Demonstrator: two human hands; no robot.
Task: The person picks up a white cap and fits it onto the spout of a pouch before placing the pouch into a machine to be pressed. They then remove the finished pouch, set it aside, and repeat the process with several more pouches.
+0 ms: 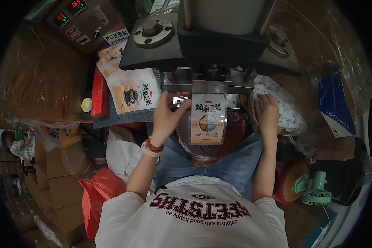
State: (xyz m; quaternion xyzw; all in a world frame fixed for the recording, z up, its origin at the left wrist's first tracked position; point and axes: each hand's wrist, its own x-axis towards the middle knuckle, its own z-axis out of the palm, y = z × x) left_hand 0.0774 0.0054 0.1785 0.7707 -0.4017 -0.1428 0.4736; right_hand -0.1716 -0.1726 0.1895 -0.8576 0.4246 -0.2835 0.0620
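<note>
A printed pouch [207, 120] hangs upright at the front of the sealing machine [219, 86], its top edge at the metal jaw. Just left of the pouch is my left hand [169, 113], thumb and fingers apart, with nothing between them. My right hand [268, 108] reaches to the near left edge of a container of small white pieces [283, 105]; its fingers are bent down and their tips are partly hidden, so what they hold cannot be made out. More printed pouches [134, 91] lie in a stack on the grey mat at the left.
A control box [76, 25] with lit displays stands at the upper left. Beside the stack are a red box [99, 93] and a small yellow-rimmed tub [86, 105]. A blue box [337, 105] and a green fan [316, 189] are at the right.
</note>
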